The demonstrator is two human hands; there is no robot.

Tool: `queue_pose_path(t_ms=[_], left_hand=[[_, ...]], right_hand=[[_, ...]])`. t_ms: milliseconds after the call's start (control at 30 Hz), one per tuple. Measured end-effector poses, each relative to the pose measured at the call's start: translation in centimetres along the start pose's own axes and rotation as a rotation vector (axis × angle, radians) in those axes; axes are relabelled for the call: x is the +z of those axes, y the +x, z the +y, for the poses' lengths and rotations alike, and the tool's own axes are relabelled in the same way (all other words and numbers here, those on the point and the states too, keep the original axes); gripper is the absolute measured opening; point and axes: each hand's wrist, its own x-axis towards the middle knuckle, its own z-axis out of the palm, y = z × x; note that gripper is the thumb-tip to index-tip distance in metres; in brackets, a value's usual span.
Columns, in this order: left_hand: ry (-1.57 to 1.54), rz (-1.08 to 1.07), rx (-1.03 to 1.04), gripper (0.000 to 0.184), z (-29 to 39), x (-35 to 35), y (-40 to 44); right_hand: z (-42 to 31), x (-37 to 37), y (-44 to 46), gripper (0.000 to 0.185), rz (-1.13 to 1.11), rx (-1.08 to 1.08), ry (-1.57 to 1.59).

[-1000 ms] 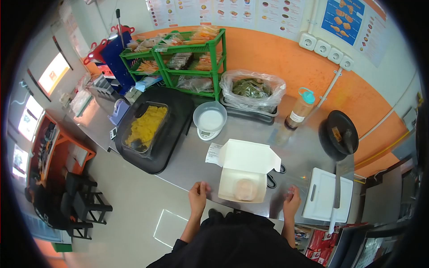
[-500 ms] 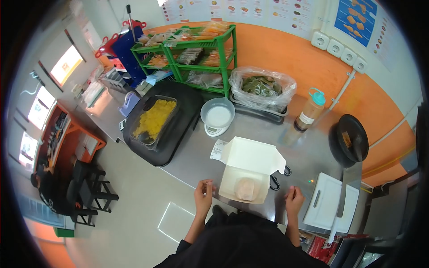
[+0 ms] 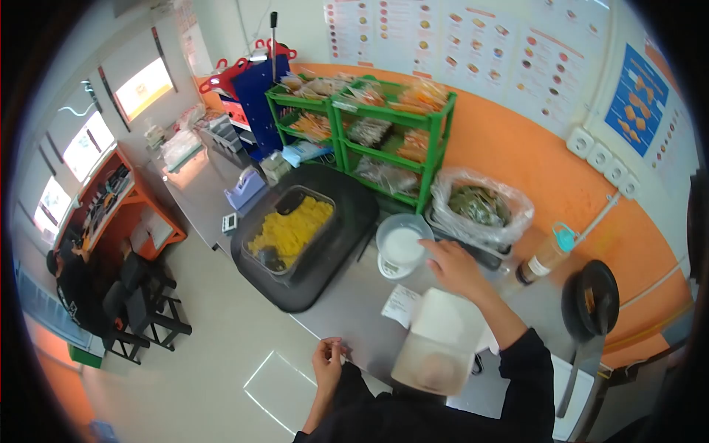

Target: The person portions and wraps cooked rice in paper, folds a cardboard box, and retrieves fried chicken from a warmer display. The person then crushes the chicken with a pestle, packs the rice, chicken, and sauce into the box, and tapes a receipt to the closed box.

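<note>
My right hand [image 3: 456, 267] reaches forward over the table, fingers stretched out at the right rim of a clear round bowl [image 3: 382, 235] on a white kitchen scale [image 3: 394, 267]. Whether the fingertips touch the bowl I cannot tell. My left hand [image 3: 326, 365] hangs by the table's front edge, fingers curled in, with nothing seen in it. Between my arms an open paper food box [image 3: 436, 325] holds a round pale food item [image 3: 440, 363], blurred now. A printed receipt [image 3: 401, 304] lies beside the box's lid.
A tub of yellow food [image 3: 294, 229] sits on a black lid-like bag [image 3: 354, 196] at left. Behind stand a green rack [image 3: 436, 140], a plastic-lined tray of leaves [image 3: 480, 207], and a bottle [image 3: 543, 260]. Black pans [image 3: 583, 299] and a knife [image 3: 570, 380] lie right. A person sits far left.
My right hand has moved from the table's front edge forward and left to the bowl on the scale. The view has turned right-to-left, shifting the table rightward. My left hand stays low.
</note>
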Motion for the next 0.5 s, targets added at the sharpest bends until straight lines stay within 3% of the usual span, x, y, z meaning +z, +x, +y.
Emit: queue_pose_path(t_ms=[33, 100, 267, 400, 467, 500], left_hand=[[-0.004, -0.023, 0.020, 0.016, 0.5, 0.0, 1.5], [-0.019, -0.074, 0.025, 0.014, 2.0, -0.2, 4.3], [-0.085, -0.220, 0.090, 0.015, 4.5, -1.1, 11.1], [-0.070, -0.327, 0.109, 0.016, 5.4, -1.7, 15.2], [-0.091, -0.362, 0.106, 0.016, 4.9, -1.2, 16.6], [-0.119, -0.399, 0.094, 0.018, 4.8, -0.7, 17.5]], right_hand=[[-0.5, 1.5, 3.3, 0.037, 0.008, -0.010, -0.005], [0.0, 5.7, 9.6, 0.037, -0.179, 0.241, -0.030], [7.5, 15.8, 20.5, 0.030, -0.113, 0.465, -0.147], [9.8, 18.5, 20.6, 0.025, 0.155, 0.496, -0.139], [5.7, 15.1, 18.5, 0.020, 0.368, 0.198, -0.063], [3.2, 13.0, 17.2, 0.018, 0.360, 0.126, -0.083]])
